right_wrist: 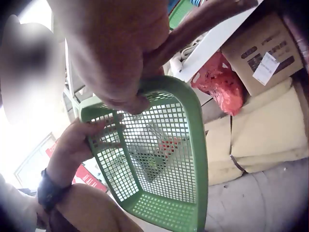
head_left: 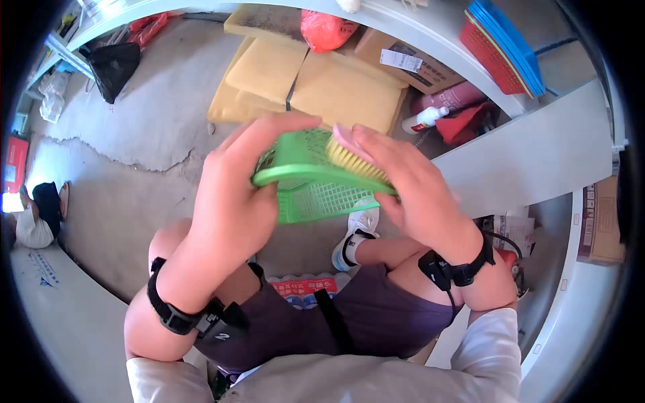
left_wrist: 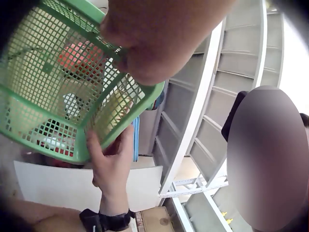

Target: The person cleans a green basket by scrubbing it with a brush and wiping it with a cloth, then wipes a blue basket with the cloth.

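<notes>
A green plastic basket [head_left: 316,173] with mesh walls is held up tilted in front of my knees. My left hand [head_left: 232,185] grips its left end, thumb near the rim and fingers over the outer side. On the right, my right hand [head_left: 426,191] holds a scrubbing brush [head_left: 355,161], its yellow bristles against the basket's outer wall. The right thumb lies by the basket rim. In the left wrist view the basket's mesh [left_wrist: 34,58] shows pale yellow through it near the right hand [left_wrist: 112,169]. The basket's open side shows in the right wrist view, with the rim [right_wrist: 198,140] facing the camera.
Folded yellow sheets [head_left: 342,87] lie on the concrete floor ahead, with a red bag [head_left: 326,30] and cardboard box [head_left: 416,60] beyond. Stacked blue and red baskets [head_left: 500,50] stand at the upper right. A white board [head_left: 531,154] lies to the right, near a white bottle [head_left: 426,119].
</notes>
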A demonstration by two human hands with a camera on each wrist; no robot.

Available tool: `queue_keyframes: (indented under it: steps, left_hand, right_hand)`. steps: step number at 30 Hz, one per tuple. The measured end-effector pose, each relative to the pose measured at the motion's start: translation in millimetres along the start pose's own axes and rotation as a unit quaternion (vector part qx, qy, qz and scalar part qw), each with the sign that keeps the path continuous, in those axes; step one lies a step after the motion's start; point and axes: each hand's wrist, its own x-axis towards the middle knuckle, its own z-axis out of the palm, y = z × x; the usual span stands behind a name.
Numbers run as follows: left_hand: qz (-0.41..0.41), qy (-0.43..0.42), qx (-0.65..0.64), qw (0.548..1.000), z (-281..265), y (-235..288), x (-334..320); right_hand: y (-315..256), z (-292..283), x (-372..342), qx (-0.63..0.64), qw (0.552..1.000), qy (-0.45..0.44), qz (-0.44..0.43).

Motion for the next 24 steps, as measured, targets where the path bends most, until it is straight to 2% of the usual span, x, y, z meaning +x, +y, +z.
queue_keyframes:
  steps: [2, 5, 8, 11, 14, 17, 20, 24]
  left_hand:
    - [0.017, 0.014, -0.007, 1.0, 1.6, -3.6, 2.1]
    - [-0.068, -0.032, -0.024, 0.997, -1.4, 6.4, 1.6]
    - [-0.078, -0.036, 0.03, 0.996, -0.6, 5.0, 5.7]
    - [-0.093, -0.035, 0.017, 0.995, 2.5, 3.4, 13.0]
    - [-0.073, -0.02, 0.048, 0.996, 6.3, -3.9, 16.5]
    - [-0.061, 0.018, 0.053, 0.997, 10.2, -8.3, 18.2]
    - [-0.064, 0.016, 0.052, 0.996, 9.1, -12.7, 22.2]
    - [-0.091, -0.003, 0.081, 0.993, 6.2, -11.0, 23.6]
  right_hand:
    - [0.3, 0.8, 4.0, 0.009, 1.0, 0.009, 0.001]
    - [-1.8, -0.7, 4.9, 0.02, 1.0, 0.008, 0.004]
    - [1.1, -2.5, 3.4, 0.028, 0.999, -0.002, 0.02]
    - [8.9, -4.7, 0.9, 0.031, 0.997, -0.034, 0.061]
    - [10.3, -6.6, 2.0, 0.054, 0.995, -0.046, 0.072]
    - [13.4, -6.6, 4.3, 0.037, 0.997, -0.043, 0.052]
    - [10.6, -8.4, 5.6, 0.045, 0.996, -0.048, 0.065]
    - [9.9, -5.4, 6.5, 0.07, 0.997, -0.021, 0.03]
